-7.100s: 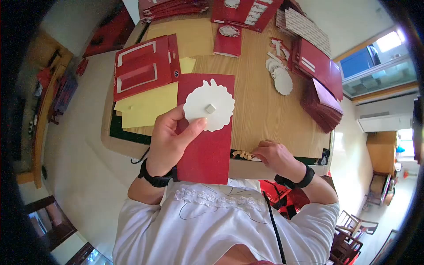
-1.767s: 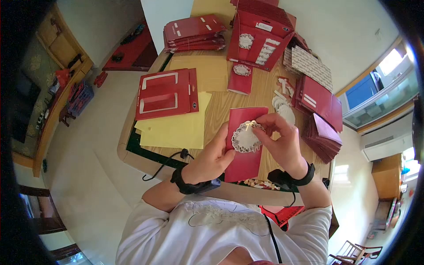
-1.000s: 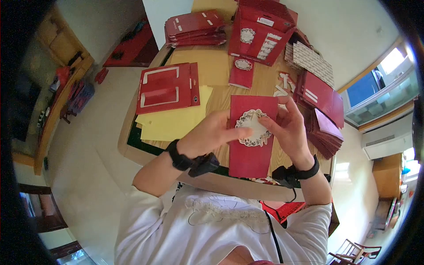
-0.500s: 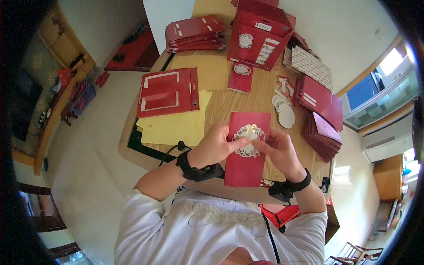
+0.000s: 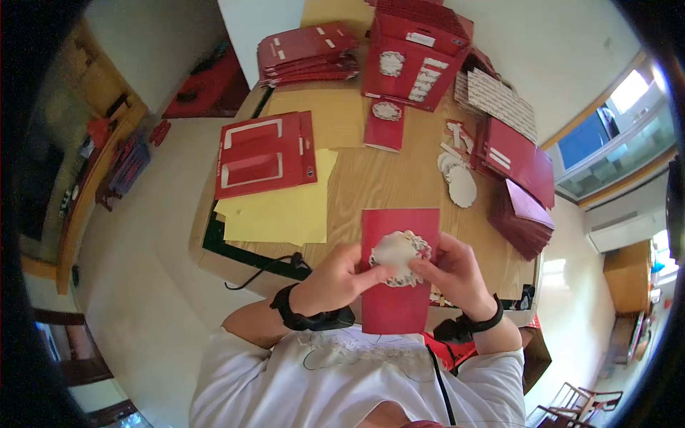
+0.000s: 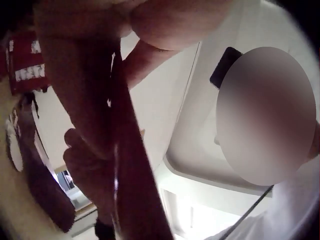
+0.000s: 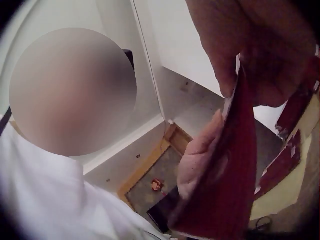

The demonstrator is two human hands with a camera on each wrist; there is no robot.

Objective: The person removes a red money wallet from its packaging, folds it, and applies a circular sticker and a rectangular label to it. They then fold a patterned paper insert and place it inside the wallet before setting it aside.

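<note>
In the head view a tall red card (image 5: 394, 314) is held up over the desk's near edge. A round, scalloped wreath cutout (image 5: 422, 251) lies on its front, its middle blurred. My left hand (image 5: 334, 282) grips the card's left side, thumb on the cutout's lower left. On the opposite side my right hand (image 5: 458, 274) grips the card, its thumb at the cutout's right and the fingers behind. Seen nearly edge-on, the card (image 6: 137, 195) runs down from the left hand in the left wrist view. The right wrist view shows the card's back (image 7: 225, 195).
Yellow sheets (image 5: 278, 221) and a flat red printed package (image 5: 264, 155) lie on the left. White scalloped cutouts (image 5: 462, 187) and red card stacks (image 5: 524, 221) are on the right. A red display box (image 5: 399, 78) stands behind, near a smaller decorated card (image 5: 384, 133).
Earlier the left hand held the cutout blank side up, a small square pad on it. Later the right fingers touched its gold bow. Now both thumbs press the cutout, the card lower towards the body.
</note>
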